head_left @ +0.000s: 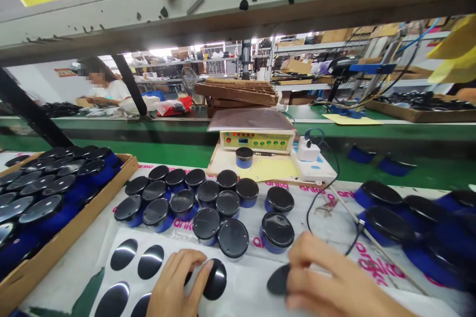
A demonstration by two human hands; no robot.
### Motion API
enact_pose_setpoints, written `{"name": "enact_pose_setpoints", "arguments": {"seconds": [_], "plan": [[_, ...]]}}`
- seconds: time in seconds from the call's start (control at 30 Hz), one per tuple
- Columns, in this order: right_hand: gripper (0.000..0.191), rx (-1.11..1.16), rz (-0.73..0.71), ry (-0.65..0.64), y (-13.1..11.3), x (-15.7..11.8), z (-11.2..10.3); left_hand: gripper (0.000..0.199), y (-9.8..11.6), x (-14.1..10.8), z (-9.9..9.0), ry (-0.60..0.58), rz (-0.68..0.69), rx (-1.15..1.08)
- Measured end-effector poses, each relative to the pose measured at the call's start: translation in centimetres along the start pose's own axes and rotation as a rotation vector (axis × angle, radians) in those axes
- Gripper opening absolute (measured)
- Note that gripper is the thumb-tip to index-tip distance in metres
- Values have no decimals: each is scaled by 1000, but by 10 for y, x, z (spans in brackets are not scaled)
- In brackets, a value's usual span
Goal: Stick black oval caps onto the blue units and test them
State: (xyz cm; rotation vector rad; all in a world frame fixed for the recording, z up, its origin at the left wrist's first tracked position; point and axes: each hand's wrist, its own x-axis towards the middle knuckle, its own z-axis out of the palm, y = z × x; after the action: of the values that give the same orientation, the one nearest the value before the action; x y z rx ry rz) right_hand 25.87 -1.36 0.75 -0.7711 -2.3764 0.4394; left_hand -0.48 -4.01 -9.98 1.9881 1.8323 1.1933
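A white sheet (126,270) with rows of glossy black round stickers lies at the near edge of the bench. Over it, my left hand (178,280) has thumb and forefinger pinched together on the sheet, beside a black round sticker (216,280). My right hand (322,270), smeared by motion, grips a dark round sticker (278,280) by its right side, over the sheet's right part. Just beyond my hands stand several round blue containers with black tops; the nearest is a container (233,238), and another container (277,230) stands close to my right hand.
A cardboard tray (111,183) full of such containers is at the left, and more containers (386,223) stand at the right. A control box (256,139), a power strip (316,168) and a cable (310,208) lie ahead. A shelf beam (223,5) crosses overhead. A person (107,89) sits far left.
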Motion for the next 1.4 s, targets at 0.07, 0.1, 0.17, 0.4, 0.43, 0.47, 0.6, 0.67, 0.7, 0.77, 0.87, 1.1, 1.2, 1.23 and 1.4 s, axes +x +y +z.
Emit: {"name": "enact_pose_setpoints", "arguments": {"seconds": [0.07, 0.1, 0.17, 0.4, 0.43, 0.47, 0.6, 0.67, 0.7, 0.77, 0.87, 1.1, 1.2, 1.23, 1.4], "plan": [[10, -14, 110, 128, 17, -9, -12, 14, 21, 11, 1, 52, 99, 14], [10, -17, 173, 169, 25, -10, -16, 14, 29, 17, 2, 64, 141, 37], [11, 3, 326, 258, 37, -8, -17, 26, 41, 27, 8, 52, 190, 114], [22, 311, 645, 126, 32, 14, 8, 70, 38, 36, 33, 92, 237, 364], [23, 376, 654, 131, 30, 17, 10, 68, 40, 35, 33, 99, 246, 356], [24, 448, 658, 147, 28, 20, 11, 65, 42, 33, 32, 100, 246, 329], [29, 729, 698, 159, 17, 24, 20, 64, 53, 13, 21, -48, 41, 15], [32, 828, 763, 105, 8, 18, 31, 65, 54, 0, 17, -213, -192, -172], [35, 865, 799, 87, 3, 13, 39, 65, 52, -6, 16, -287, -282, -244], [41, 906, 856, 101, -4, 3, 56, 66, 47, -16, 14, -369, -378, -330], [42, 882, 920, 143, -8, -9, 79, 69, 41, -20, 14, -376, -387, -352], [40, 787, 897, 184, -4, -7, 99, 72, 40, -14, 11, -419, -343, -345], [39, 776, 876, 198, -6, -1, 100, 72, 39, -15, 9, -435, -321, -343], [39, 774, 873, 196, -7, 0, 99, 71, 39, -15, 9, -437, -317, -343], [39, 727, 845, 174, -8, 1, 99, 71, 38, -16, 9, -432, -308, -349]]}}
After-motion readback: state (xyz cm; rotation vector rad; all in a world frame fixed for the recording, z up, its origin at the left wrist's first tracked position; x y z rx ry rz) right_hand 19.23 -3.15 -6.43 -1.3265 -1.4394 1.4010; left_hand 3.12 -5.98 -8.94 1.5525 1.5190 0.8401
